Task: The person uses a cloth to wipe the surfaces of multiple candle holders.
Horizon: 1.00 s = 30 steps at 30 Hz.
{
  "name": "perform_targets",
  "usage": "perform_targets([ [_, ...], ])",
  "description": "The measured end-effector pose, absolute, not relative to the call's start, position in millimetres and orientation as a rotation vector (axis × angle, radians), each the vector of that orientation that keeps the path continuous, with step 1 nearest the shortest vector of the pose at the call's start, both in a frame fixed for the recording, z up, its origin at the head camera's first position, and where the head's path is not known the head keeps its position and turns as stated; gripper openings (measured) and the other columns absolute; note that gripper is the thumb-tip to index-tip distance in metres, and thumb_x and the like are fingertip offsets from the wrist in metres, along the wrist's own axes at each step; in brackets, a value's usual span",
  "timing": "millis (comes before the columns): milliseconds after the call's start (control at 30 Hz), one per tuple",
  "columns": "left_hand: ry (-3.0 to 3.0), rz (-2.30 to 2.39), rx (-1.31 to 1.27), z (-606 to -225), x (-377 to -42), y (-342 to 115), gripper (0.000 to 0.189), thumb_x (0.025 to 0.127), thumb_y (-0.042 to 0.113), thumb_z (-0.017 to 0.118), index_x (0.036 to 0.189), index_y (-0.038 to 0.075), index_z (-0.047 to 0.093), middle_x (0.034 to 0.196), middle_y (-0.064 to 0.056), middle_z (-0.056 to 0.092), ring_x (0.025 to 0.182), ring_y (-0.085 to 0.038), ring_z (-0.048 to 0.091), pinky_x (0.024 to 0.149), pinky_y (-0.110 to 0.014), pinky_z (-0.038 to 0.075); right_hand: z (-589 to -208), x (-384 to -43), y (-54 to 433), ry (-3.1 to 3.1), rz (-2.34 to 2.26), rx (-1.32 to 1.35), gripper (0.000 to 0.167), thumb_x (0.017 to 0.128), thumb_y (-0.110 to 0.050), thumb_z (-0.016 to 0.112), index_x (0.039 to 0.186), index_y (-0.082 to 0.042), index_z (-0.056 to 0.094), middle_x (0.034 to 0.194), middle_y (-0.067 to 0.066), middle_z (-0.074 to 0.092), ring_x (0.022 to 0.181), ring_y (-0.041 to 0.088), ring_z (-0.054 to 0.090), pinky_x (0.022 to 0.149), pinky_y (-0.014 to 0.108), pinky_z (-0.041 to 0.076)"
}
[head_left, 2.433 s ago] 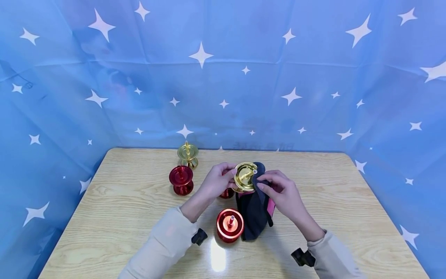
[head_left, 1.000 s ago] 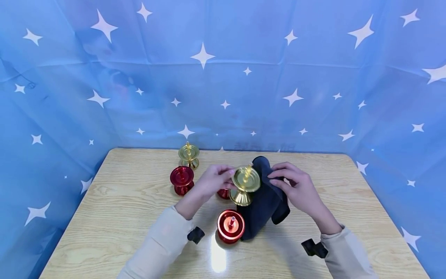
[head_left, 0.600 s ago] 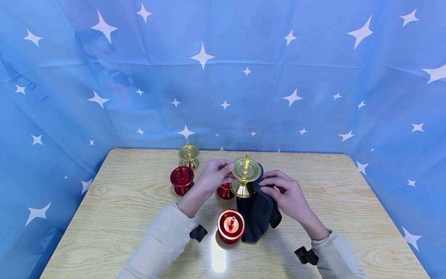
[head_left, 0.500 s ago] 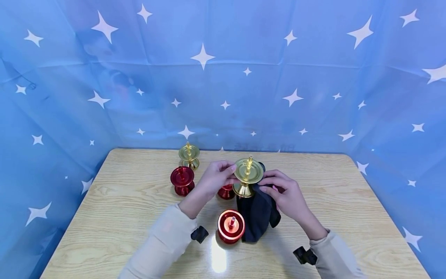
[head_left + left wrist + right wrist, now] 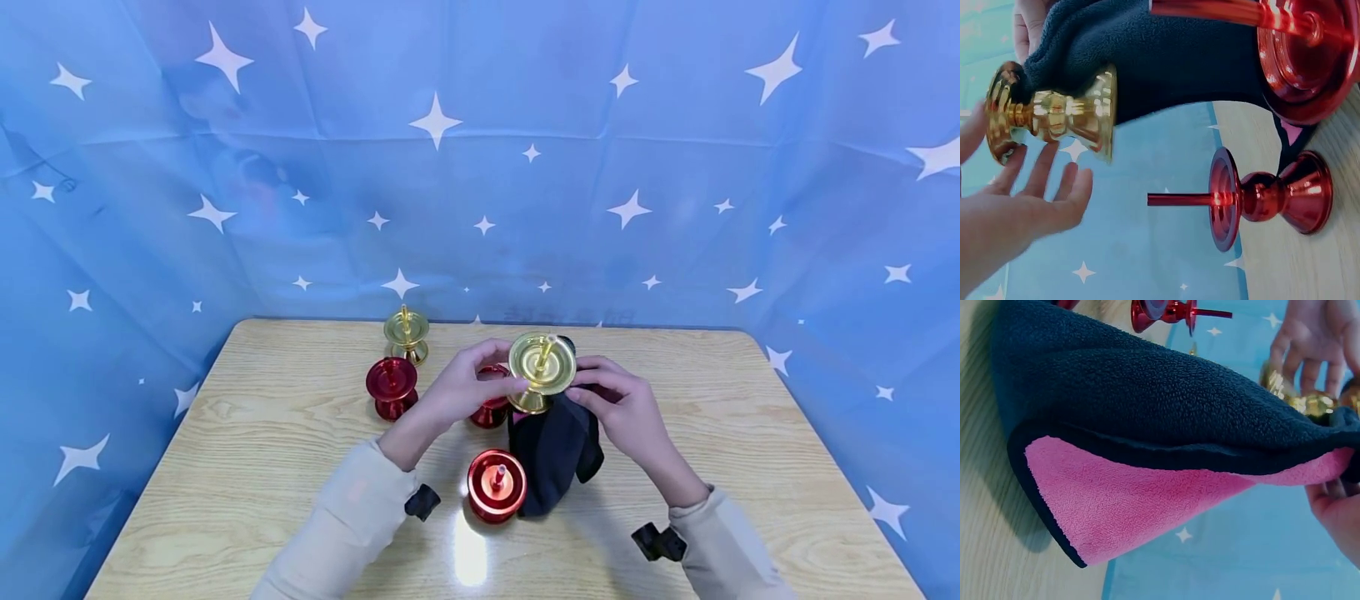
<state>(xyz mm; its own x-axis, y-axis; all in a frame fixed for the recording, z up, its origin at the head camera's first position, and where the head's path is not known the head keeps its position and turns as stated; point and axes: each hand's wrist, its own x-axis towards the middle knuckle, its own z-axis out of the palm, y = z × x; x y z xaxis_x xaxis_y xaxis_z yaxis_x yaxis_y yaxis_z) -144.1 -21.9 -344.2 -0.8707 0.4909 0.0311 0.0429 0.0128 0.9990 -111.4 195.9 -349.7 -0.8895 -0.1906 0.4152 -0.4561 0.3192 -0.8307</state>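
Closest to the person, two pale sleeves (image 5: 341, 517) reach in over the bench (image 5: 750, 433), where the near red candle holder (image 5: 497, 488) stands upright. Just beyond it a dark cloth (image 5: 551, 458) hangs in folds, its lower end lying on the bench; the right wrist view shows its pink side (image 5: 1135, 494).

Above the cloth is the gold candle holder (image 5: 543, 372), lifted clear of the bench, its dish tipped a little towards the person. The left hand (image 5: 467, 387) has a narrow grip on it, thumb over the front of the dish rim and fingers behind and below. The right hand (image 5: 624, 412) pinches the cloth against the right side of the dish.

The left thumb has just slid from the left side of the rim round to its front, and the dish has tilted from nearly level. I judge that this turns a fresh part of the rim to the cloth, with the rubbing seemingly unfinished.

Farther off, the middle red candle holder (image 5: 490, 410) stands partly hidden behind the left hand. To its left is a third red candle holder (image 5: 392, 387), then a second gold candle holder (image 5: 407, 333) near the far edge, before a starry blue backdrop (image 5: 480, 183).
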Motion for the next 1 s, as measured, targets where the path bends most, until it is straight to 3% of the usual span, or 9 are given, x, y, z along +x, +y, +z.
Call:
perform_targets([
  [200, 1.895, 1.959, 0.64, -343, -142, -21, 0.044, 0.082, 0.003, 0.067, 0.122, -0.002, 0.05, 0.117, -0.016, 0.055, 0.11, -0.023, 0.054, 0.087, -0.029, 0.047, -345, -113, 196, -2.366, 1.639, 0.546, 0.01, 0.077, 0.011, 0.065, 0.087, 0.007, 0.067, 0.102, 0.017, 0.06, 0.091, 0.007, 0.058, 0.071, 0.018, 0.051],
  [400, 2.03, 1.943, 0.512, -346, -142, -16, 0.028, 0.088, 0.022, 0.062, 0.105, -0.001, 0.059, 0.099, -0.01, 0.062, 0.092, -0.019, 0.061, 0.08, -0.035, 0.051, -345, -113, 195, -2.339, 1.685, 0.563, 0.01, 0.078, 0.01, 0.064, 0.088, 0.008, 0.066, 0.1, 0.016, 0.059, 0.089, 0.009, 0.059, 0.071, 0.019, 0.051],
  [500, 1.998, 1.99, 0.445, -349, -143, -13, 0.034, 0.093, 0.026, 0.054, 0.096, -0.007, 0.06, 0.095, -0.014, 0.064, 0.088, -0.022, 0.063, 0.079, -0.035, 0.052, -346, -113, 194, -2.362, 1.679, 0.562, 0.009, 0.08, 0.007, 0.064, 0.089, 0.006, 0.067, 0.1, 0.016, 0.059, 0.088, 0.009, 0.058, 0.07, 0.019, 0.05],
  [767, 2.04, 1.853, 0.494, -352, -142, -16, 0.035, 0.083, 0.012, 0.067, 0.116, -0.001, 0.06, 0.102, -0.011, 0.063, 0.089, -0.017, 0.061, 0.074, -0.031, 0.052, -346, -114, 195, -2.432, 1.673, 0.492, 0.01, 0.084, 0.0, 0.063, 0.093, 0.003, 0.067, 0.103, 0.014, 0.06, 0.091, 0.009, 0.058, 0.071, 0.019, 0.05],
  [933, 2.066, 1.914, 0.444, -356, -141, -12, 0.03, 0.085, 0.011, 0.065, 0.111, -0.003, 0.06, 0.102, -0.013, 0.062, 0.085, -0.017, 0.061, 0.074, -0.033, 0.053, -347, -113, 194, -2.44, 1.685, 0.477, 0.013, 0.086, -0.003, 0.061, 0.095, 0.003, 0.067, 0.105, 0.014, 0.06, 0.095, 0.008, 0.056, 0.073, 0.017, 0.048],
  [1000, 2.044, 1.967, 0.408, -357, -140, -11, 0.028, 0.085, 0.01, 0.065, 0.109, -0.004, 0.06, 0.1, -0.014, 0.062, 0.083, -0.017, 0.061, 0.073, -0.033, 0.053, -347, -113, 193, -2.442, 1.701, 0.459, 0.013, 0.086, -0.004, 0.061, 0.096, 0.003, 0.067, 0.105, 0.015, 0.06, 0.092, 0.008, 0.057, 0.065, 0.019, 0.05],
])
